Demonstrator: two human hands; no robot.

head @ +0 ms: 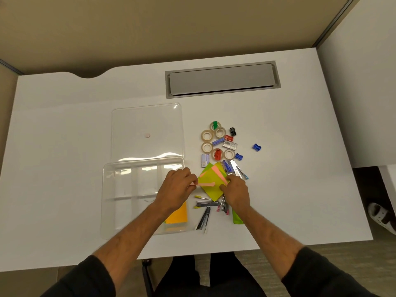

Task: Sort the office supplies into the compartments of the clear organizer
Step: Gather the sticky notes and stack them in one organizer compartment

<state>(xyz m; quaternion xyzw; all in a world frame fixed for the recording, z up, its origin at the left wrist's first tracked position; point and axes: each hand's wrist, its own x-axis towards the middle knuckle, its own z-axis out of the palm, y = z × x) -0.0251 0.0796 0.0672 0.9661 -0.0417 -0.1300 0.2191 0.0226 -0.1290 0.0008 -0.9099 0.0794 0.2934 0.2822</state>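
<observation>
The clear organizer (pixel 120 189) lies open on the white desk, its lid (pixel 147 129) folded back. Orange sticky notes (pixel 177 215) sit in its front right compartment. My left hand (pixel 177 187) pinches a thin pink sticky note (pixel 205 184) by its left end, just right of the organizer. My right hand (pixel 234 189) grips the right edge of a yellow-green sticky note stack (pixel 209 183) with pink sheets on top. Tape rolls (pixel 206 135), sharpeners (pixel 256 147), staple boxes (pixel 230 145) and staple removers (pixel 207 203) lie scattered around the stack.
A grey cable hatch (pixel 221 79) is set into the desk at the back. A green sticky pad (pixel 237 218) lies under my right forearm. The desk's front edge runs just below the organizer. A white shoe (pixel 380 217) shows on the floor at right.
</observation>
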